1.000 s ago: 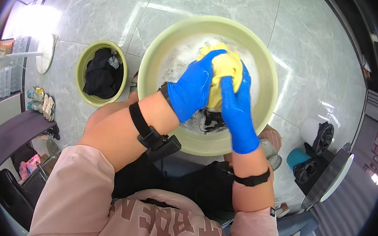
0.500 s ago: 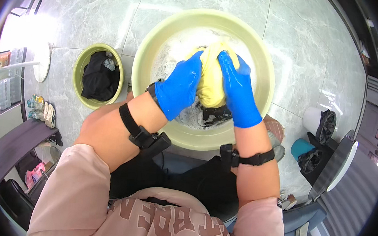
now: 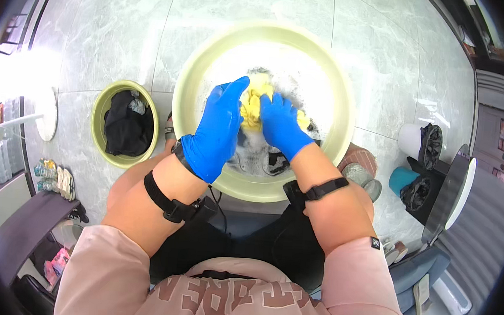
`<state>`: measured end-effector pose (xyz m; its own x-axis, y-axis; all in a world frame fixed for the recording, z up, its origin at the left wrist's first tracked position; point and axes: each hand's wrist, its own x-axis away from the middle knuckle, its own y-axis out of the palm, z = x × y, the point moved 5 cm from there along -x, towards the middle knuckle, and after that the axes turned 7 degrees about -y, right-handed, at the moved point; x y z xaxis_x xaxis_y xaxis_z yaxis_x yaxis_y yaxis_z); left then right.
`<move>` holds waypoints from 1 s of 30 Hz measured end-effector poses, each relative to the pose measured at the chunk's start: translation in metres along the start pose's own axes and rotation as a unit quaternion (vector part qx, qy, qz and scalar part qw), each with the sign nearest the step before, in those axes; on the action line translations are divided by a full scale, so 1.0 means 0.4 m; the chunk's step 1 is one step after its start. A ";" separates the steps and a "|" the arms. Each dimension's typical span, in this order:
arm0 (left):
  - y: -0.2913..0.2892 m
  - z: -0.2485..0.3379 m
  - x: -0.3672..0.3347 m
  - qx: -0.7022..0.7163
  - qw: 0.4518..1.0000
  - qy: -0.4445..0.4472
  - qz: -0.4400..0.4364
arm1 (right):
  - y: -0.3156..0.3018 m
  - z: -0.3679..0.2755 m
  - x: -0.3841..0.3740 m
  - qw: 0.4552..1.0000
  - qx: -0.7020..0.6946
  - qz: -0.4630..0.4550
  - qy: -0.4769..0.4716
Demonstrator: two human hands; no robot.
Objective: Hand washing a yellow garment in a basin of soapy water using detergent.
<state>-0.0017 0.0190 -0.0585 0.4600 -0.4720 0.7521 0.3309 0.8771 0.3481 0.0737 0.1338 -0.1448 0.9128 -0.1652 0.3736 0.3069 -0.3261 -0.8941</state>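
A large pale yellow-green basin [image 3: 182, 137] holds sudsy water, in which dark cloth [image 3: 277, 163] shows near the front. Yellow cloth [image 3: 252, 108] lies bunched and wrinkled low in the foam, between my two hands. My left hand [image 3: 222, 119], in a blue glove, grips the cloth from its left side, thumb uppermost and fingertips mostly hidden. On the cloth's right part presses my right hand [image 3: 282, 123], also blue-gloved, its fingers curled into the fabric.
A smaller green bucket [image 3: 97, 123] with black clothes [image 3: 129, 129] stands left of the basin on the grey tiled floor [image 3: 384, 61]. To the right are a white bin [image 3: 409, 138] and a teal bin [image 3: 402, 180], both with black liners. A dark bench [image 3: 28, 223] sits at lower left.
The yellow cloth has gone from a raised, smooth bundle to a low crumpled one in the suds. My right hand has moved left and down onto it; my left hand has turned thumb-up.
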 end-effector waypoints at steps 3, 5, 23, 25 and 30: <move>-0.007 0.004 0.012 -0.003 1.000 -0.024 -0.008 | 0.115 0.024 -0.018 0.986 -0.066 -0.152 0.026; -0.012 0.008 0.003 0.005 0.999 -0.034 -0.008 | 0.143 0.021 -0.037 0.971 -0.064 -0.229 -0.008; -0.059 0.073 0.077 0.108 0.991 0.060 -0.043 | -0.113 -0.042 0.050 0.986 0.024 0.166 -0.007; -0.066 0.060 0.077 0.075 0.978 0.150 -0.122 | -0.024 -0.044 0.017 0.999 -0.013 0.033 -0.035; -0.027 0.084 0.070 0.086 0.996 0.032 -0.021 | 0.084 -0.047 -0.022 0.994 -0.011 -0.106 0.017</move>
<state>-0.0201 -0.0006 -0.0224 0.5023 -0.5085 0.6994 0.2068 0.8560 0.4738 0.0710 0.1067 -0.1736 0.8188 -0.1221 0.5609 0.4847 -0.3765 -0.7895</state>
